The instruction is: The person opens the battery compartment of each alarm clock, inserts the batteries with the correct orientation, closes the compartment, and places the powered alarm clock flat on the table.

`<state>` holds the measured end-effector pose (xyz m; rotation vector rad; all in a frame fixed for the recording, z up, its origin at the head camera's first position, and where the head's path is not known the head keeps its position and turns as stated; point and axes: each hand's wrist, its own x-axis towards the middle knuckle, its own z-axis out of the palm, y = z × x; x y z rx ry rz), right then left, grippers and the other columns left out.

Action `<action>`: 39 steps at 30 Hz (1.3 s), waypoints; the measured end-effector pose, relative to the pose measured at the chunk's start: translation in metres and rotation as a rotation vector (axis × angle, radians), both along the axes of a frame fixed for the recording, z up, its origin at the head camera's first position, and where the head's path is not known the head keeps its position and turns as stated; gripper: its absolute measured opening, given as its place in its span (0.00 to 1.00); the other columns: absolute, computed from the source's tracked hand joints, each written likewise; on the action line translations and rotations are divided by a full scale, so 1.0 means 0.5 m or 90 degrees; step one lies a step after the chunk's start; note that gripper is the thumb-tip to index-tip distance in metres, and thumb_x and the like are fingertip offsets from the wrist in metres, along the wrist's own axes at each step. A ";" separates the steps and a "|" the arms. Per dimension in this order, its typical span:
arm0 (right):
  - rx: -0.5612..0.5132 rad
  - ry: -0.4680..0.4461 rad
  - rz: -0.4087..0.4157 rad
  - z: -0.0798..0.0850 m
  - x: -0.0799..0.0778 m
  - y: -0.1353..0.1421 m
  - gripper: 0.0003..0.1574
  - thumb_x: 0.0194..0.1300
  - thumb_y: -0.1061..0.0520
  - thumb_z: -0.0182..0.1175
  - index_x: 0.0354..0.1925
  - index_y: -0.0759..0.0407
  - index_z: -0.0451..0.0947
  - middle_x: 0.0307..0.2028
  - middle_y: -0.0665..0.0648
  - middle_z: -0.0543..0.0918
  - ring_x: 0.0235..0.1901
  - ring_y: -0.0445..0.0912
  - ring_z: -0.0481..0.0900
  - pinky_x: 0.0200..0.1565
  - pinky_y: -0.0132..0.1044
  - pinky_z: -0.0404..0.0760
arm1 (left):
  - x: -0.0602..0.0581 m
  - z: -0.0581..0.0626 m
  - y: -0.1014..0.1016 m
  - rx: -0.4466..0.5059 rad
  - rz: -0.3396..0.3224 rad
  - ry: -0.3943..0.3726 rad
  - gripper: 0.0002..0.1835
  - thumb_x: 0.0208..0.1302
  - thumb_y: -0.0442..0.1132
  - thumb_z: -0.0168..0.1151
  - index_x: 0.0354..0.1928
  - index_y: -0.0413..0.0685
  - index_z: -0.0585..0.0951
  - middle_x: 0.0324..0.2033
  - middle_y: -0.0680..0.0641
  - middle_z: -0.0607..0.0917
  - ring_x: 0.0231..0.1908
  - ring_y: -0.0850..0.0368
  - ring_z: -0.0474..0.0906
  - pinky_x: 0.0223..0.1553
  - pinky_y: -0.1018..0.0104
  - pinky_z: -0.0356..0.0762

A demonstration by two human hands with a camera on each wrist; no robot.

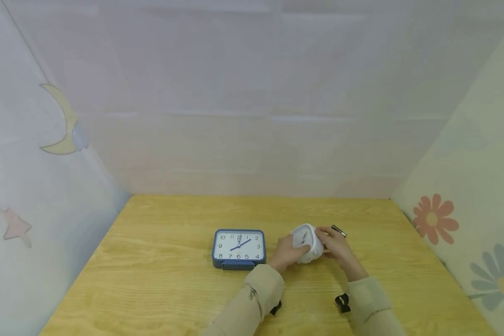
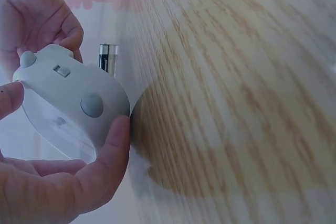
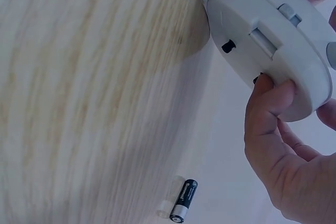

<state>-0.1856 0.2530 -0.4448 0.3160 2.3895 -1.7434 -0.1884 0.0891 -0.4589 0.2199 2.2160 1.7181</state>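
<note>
A small white alarm clock point(image 1: 316, 248) is tilted between both hands just above the wooden table point(image 1: 164, 289). My left hand point(image 1: 286, 253) grips its left side, the thumb across the front by the dial. Around its right side and back curls my right hand point(image 1: 336, 243). In the left wrist view the clock point(image 2: 73, 85) shows rounded feet and a small catch. The right wrist view shows a back with a black knob point(image 3: 228, 46); the right thumb and forefinger point(image 3: 270, 95) pinch at a second black knob, mostly hidden by them.
A blue rectangular alarm clock point(image 1: 238, 247) lies face up left of the hands. Beyond the right hand lies a black-and-silver battery point(image 1: 339, 230). Printed cloth walls point(image 1: 252, 154) enclose the table at the back and both sides.
</note>
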 end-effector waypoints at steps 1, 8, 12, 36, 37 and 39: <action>0.000 0.003 0.001 0.000 0.001 0.000 0.33 0.69 0.46 0.46 0.62 0.68 0.60 0.46 0.64 0.74 0.33 0.46 0.75 0.33 0.40 0.78 | 0.001 0.000 0.000 -0.004 -0.001 0.004 0.23 0.55 0.44 0.63 0.49 0.35 0.74 0.35 0.46 0.79 0.29 0.56 0.73 0.25 0.61 0.76; -0.009 0.019 -0.005 0.002 0.004 -0.004 0.30 0.69 0.50 0.47 0.61 0.69 0.61 0.42 0.62 0.76 0.30 0.45 0.75 0.31 0.40 0.78 | 0.002 0.001 -0.003 -0.007 -0.004 -0.008 0.26 0.58 0.48 0.59 0.50 0.33 0.73 0.38 0.43 0.78 0.34 0.54 0.74 0.32 0.59 0.76; -0.015 0.026 -0.010 0.000 0.006 -0.005 0.30 0.68 0.51 0.48 0.61 0.68 0.62 0.39 0.60 0.77 0.28 0.44 0.75 0.31 0.41 0.78 | 0.002 -0.003 -0.003 0.002 -0.004 0.001 0.28 0.59 0.49 0.58 0.51 0.30 0.72 0.41 0.41 0.79 0.39 0.51 0.74 0.38 0.56 0.75; 0.017 0.020 0.010 0.000 0.012 -0.014 0.33 0.68 0.45 0.47 0.56 0.72 0.67 0.31 0.56 0.79 0.25 0.44 0.76 0.27 0.39 0.77 | 0.006 -0.009 0.008 0.019 0.038 -0.048 0.37 0.61 0.57 0.52 0.53 0.25 0.71 0.47 0.34 0.77 0.47 0.42 0.74 0.47 0.50 0.72; 0.018 0.017 0.013 -0.001 0.012 -0.015 0.34 0.68 0.43 0.47 0.55 0.72 0.68 0.30 0.55 0.79 0.24 0.44 0.76 0.26 0.39 0.77 | 0.006 -0.007 0.007 0.022 0.039 -0.046 0.35 0.61 0.57 0.52 0.51 0.25 0.72 0.45 0.35 0.78 0.45 0.44 0.75 0.45 0.52 0.74; 0.021 0.010 0.015 -0.004 0.012 -0.016 0.36 0.67 0.41 0.46 0.54 0.72 0.69 0.28 0.55 0.79 0.24 0.45 0.76 0.26 0.39 0.77 | 0.006 -0.005 0.006 0.030 0.040 -0.047 0.32 0.61 0.56 0.53 0.47 0.28 0.75 0.40 0.39 0.80 0.40 0.48 0.77 0.40 0.55 0.76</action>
